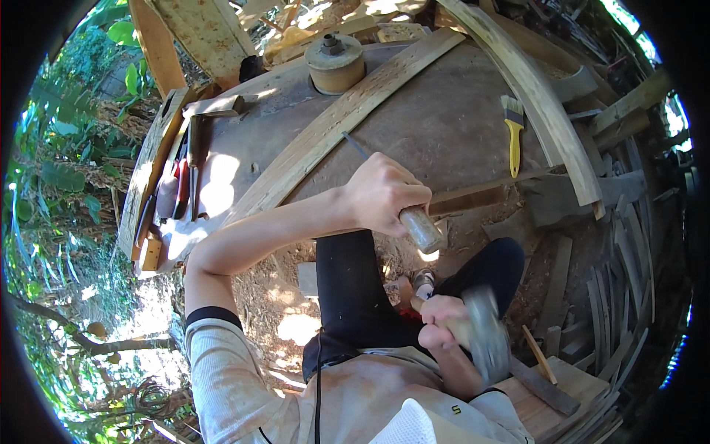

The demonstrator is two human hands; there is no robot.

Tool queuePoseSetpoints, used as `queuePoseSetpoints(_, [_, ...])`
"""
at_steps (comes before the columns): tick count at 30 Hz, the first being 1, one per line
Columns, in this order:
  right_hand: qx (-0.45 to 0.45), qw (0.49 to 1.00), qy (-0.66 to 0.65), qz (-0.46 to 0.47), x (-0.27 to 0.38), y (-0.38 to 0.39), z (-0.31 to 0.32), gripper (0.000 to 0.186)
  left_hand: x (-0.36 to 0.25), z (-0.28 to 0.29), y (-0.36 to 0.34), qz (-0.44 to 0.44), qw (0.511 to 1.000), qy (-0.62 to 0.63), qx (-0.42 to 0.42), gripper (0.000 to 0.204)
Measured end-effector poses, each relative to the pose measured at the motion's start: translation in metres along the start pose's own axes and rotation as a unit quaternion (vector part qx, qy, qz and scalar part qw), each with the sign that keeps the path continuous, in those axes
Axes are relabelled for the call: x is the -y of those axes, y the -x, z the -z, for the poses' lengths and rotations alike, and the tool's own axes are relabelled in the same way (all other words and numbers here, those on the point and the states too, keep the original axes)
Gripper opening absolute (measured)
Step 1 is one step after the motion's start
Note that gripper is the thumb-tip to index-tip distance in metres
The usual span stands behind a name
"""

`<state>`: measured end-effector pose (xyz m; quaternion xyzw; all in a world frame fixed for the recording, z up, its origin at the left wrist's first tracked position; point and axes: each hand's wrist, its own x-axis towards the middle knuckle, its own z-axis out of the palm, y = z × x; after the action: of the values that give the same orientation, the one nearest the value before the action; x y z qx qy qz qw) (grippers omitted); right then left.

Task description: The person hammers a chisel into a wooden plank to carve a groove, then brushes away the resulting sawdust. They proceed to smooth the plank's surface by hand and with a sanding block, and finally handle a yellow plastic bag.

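My left hand [386, 194] is closed around the wooden handle of a chisel [421, 229]. The narrow blade slants away from the fist, and its tip meets the edge of a long pale plank [314, 144] lying diagonally across the workbench [444, 103]. Lower down, close to my right thigh, my right hand [441, 320] grips a hammer [486, 337]. Its metal-looking head is smeared by motion and stands apart from the chisel's handle end. Most of the hammer's handle is hidden by the fingers.
Hand tools, including a red-handled one [181, 189] and a hammer [214, 107], lie at the bench's left. A round wooden block [334, 65] stands at the back. A yellow-handled brush [513, 137] lies right, beside a curved timber [547, 111]. Wood strips [614, 288] pile up at right.
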<state>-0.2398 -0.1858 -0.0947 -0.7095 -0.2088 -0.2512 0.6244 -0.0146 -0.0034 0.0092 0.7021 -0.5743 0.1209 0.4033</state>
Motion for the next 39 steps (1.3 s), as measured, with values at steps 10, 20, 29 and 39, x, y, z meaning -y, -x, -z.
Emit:
queuePoseSetpoints(10, [-0.085,0.994,-0.040,0.048,-0.002,-0.006,-0.018,0.005,0.004,0.001,-0.001,0.007,1.000,-0.012,0.004,0.018])
queuePoseSetpoints(20, [0.048,0.983,0.154,-0.091,-0.001,0.019,0.007,0.023,0.003,0.002,-0.002,0.011,1.000,0.009,-0.018,0.011])
queuePoseSetpoints(29, [-0.069,0.966,-0.143,-0.202,0.024,-0.017,-0.003,0.050,0.017,0.081,-0.015,0.237,0.891,0.245,-0.301,0.025])
queuePoseSetpoints(39, [-0.073,0.955,-0.151,-0.245,0.025,-0.021,0.003,0.050,0.014,0.085,-0.017,0.178,0.890,0.302,-0.292,0.030])
